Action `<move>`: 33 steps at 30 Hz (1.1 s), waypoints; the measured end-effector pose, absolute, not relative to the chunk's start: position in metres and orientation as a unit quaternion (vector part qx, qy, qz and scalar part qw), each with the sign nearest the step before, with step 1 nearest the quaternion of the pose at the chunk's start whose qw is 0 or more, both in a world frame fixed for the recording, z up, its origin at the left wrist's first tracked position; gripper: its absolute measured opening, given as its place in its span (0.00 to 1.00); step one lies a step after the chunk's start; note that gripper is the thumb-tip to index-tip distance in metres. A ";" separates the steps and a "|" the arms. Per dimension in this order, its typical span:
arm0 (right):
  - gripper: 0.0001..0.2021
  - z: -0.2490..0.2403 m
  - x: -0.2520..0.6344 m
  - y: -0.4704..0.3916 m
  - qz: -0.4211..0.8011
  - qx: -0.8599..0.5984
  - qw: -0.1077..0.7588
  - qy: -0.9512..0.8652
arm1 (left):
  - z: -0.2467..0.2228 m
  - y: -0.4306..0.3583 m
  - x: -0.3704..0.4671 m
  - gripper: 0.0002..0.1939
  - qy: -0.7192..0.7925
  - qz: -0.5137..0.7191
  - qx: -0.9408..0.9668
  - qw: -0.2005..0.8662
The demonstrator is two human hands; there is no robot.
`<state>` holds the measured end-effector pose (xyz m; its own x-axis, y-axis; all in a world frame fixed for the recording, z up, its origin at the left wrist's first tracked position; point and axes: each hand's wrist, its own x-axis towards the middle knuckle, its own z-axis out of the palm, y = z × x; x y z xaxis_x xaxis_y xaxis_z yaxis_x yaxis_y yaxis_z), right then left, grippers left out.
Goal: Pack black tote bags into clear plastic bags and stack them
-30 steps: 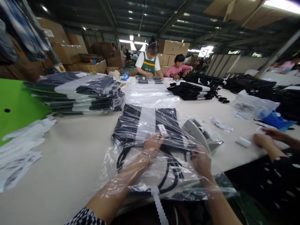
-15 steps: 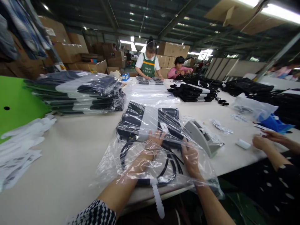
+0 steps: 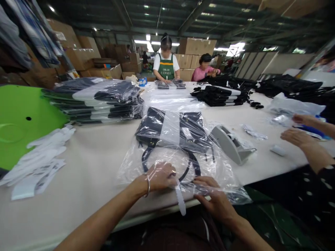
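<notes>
A dark handbag (image 3: 149, 129) with a pale wrap (image 3: 169, 129) round its middle lies inside a clear plastic bag (image 3: 220, 176) at the table's front. Its looped handle (image 3: 195, 164) points toward me. My left hand (image 3: 160, 175), with a bracelet at the wrist, has its fingers curled at the near end of the handle. A notched white strip (image 3: 180, 200) hangs out below those fingers over the table edge. My right hand (image 3: 213, 197) pinches the plastic bag's near edge, thumb below and fingers above.
A grey tape dispenser (image 3: 229, 144) stands right of the handbag. Wrapped bags (image 3: 104, 101) are stacked back left, near white strips (image 3: 49, 153) and a green panel (image 3: 28, 139). A co-worker's hands (image 3: 300, 136) are at right. Black bags (image 3: 222, 96) and two people are farther back.
Both my hands have drawn back toward me, from inside the plastic bag to its near end. The left moved to the handle, the right to the bag's edge. The co-worker's hands shifted.
</notes>
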<state>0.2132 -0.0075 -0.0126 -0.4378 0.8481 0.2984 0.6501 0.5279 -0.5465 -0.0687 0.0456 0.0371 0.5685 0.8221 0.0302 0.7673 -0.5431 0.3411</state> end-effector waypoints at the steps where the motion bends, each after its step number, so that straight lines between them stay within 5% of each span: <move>1: 0.16 -0.013 0.211 -0.011 0.173 -0.455 0.282 -0.827 | 0.038 0.036 -0.071 0.13 0.443 0.063 0.881 0.153; 6: 0.13 -0.018 0.204 -0.005 0.170 -0.485 0.292 -0.807 | 0.046 0.028 -0.061 0.13 0.429 0.012 0.884 0.184; 12: 0.09 -0.012 0.187 -0.012 0.149 -0.453 0.318 -0.820 | 0.093 0.056 -0.070 0.17 0.422 0.069 0.811 0.399; 16: 0.18 -0.007 0.157 -0.007 0.101 -0.429 0.272 -0.856 | 0.102 0.066 -0.068 0.18 0.400 0.084 0.863 0.298; 19: 0.06 -0.012 0.138 0.004 0.042 -0.404 0.196 -0.892 | 0.079 0.062 -0.055 0.20 0.413 0.063 0.884 0.208; 22: 0.08 -0.020 0.131 0.005 0.019 -0.358 0.136 -0.924 | 0.046 0.058 -0.044 0.21 0.438 0.064 0.885 0.144; 33: 0.06 -0.007 0.134 -0.033 0.185 -0.302 0.083 -0.931 | 0.002 0.080 -0.064 0.24 0.421 0.109 0.898 0.069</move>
<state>0.1341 -0.0330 -0.0074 -0.8037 0.5935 0.0428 0.5320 0.7489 -0.3952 -0.0637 0.0804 0.0018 0.6207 0.7717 0.1386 0.7416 -0.6352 0.2157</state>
